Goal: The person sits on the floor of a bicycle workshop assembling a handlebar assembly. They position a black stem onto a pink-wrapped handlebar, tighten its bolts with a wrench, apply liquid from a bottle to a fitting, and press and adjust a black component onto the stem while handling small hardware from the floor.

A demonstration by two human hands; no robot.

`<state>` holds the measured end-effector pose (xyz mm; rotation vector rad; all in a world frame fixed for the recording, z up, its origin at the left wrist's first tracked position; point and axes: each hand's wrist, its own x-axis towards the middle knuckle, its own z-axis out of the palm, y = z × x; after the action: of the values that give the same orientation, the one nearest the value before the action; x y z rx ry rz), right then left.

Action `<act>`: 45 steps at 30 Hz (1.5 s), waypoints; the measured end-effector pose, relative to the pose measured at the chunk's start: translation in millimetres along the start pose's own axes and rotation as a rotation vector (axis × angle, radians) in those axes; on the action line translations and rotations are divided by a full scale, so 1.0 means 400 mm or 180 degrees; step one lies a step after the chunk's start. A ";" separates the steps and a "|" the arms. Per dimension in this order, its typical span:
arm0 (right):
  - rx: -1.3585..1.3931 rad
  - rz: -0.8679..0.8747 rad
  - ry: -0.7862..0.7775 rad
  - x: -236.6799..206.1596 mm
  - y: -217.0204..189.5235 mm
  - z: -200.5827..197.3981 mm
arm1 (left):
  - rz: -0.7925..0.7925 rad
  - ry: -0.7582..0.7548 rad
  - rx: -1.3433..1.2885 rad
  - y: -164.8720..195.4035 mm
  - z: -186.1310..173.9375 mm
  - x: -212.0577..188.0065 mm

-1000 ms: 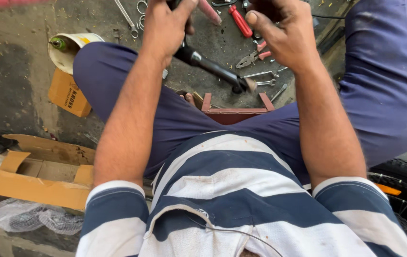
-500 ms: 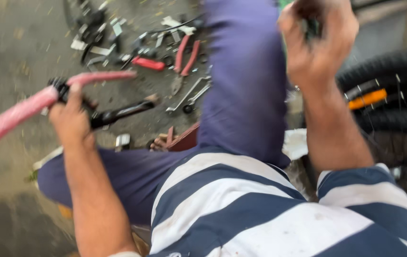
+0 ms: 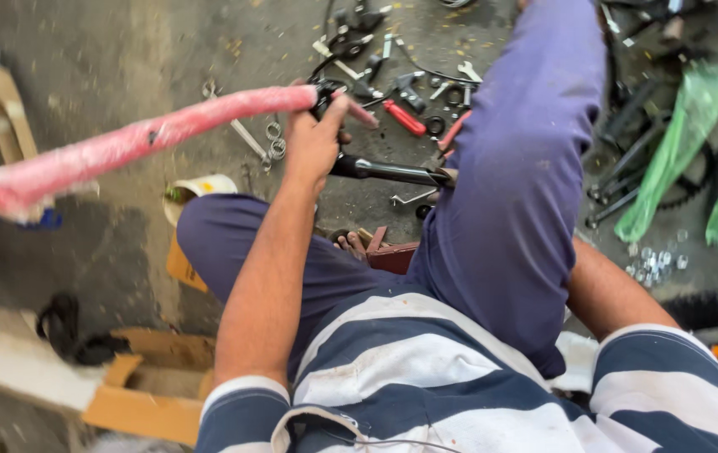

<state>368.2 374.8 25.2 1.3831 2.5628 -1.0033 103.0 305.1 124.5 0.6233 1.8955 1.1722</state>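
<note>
My left hand [image 3: 313, 143] grips the near end of a long pink wrapped bar [image 3: 141, 143] that stretches out to the left, with a black clamp at the hand. A black tube [image 3: 388, 172] runs to the right from under the hand toward my raised knee [image 3: 527, 151]. My right forearm [image 3: 615, 294] passes behind that blue trouser leg, and the right hand is hidden from view.
Loose tools [image 3: 401, 92] with red handles, spanners and rings lie scattered on the concrete floor ahead. A white tub [image 3: 200, 189] and cardboard boxes [image 3: 153, 390] sit at the left. Green wrapped parts [image 3: 686, 151] and a black tyre [image 3: 715, 310] are at the right.
The view has swung left. My left hand has lifted the pink bar higher and more level. My right hand, raised at the upper right before, has dropped behind my leg.
</note>
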 end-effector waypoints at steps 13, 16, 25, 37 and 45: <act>0.0941 0.0373 0.0176 -0.012 -0.142 0.047 | -0.0393 0.0667 0.0631 0.010 -0.065 0.033; 0.1516 0.0732 0.0632 -0.049 -0.078 0.054 | -0.0268 0.0646 0.0755 0.013 -0.058 0.045; 0.2647 0.0487 0.3098 -0.346 0.162 -0.543 | -0.0117 0.0344 0.1670 0.007 -0.010 0.084; 0.3720 -0.0100 0.0052 -0.232 -0.104 -0.202 | 0.0115 0.0461 0.1764 0.007 0.014 0.078; 0.3569 -0.0446 0.0097 -0.223 -0.139 -0.234 | 0.0075 0.0519 0.1868 0.013 0.026 0.067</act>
<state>401.3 342.0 157.8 1.2944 2.1009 -2.6745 96.7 332.5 116.5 0.8804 2.3969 0.6823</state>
